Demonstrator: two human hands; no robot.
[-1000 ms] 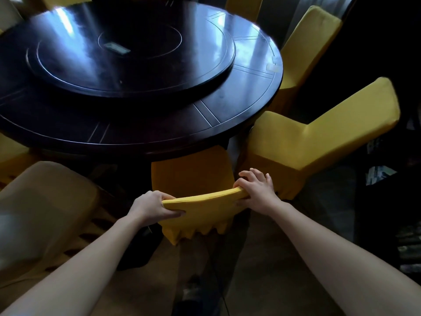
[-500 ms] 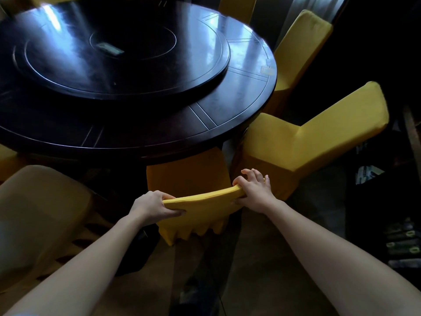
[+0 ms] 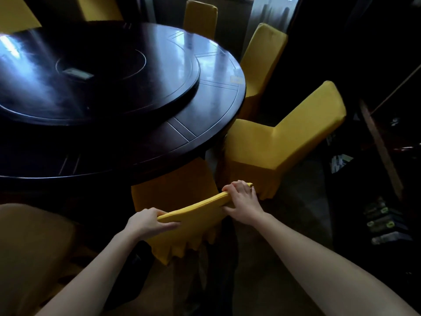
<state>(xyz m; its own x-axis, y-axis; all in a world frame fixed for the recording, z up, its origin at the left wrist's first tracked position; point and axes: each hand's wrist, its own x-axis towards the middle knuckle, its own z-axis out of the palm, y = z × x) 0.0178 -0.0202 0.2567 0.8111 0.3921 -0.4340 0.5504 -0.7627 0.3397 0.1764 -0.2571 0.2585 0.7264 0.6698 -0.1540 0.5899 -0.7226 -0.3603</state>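
Step, I judge: tucking chair [image 3: 196, 207] in, seat partly under desk [image 3: 205, 115] | my left hand [image 3: 145, 222] and right hand [image 3: 241, 201] each curled around its backrest top | next: even, straight push.

Dim room, bluish window glare on dark table [image 3: 211, 106] upper left, deep shadow right, wide-angle bowing at edges

My left hand [image 3: 148, 222] and right hand [image 3: 242, 201] are bare, with slim fingers. My left forearm [image 3: 98, 270] and right forearm [image 3: 307, 254] are bare right down to the lower edge. Between them hangs something dark, perhaps my trouser legs [image 3: 219, 281], too dim to be sure.
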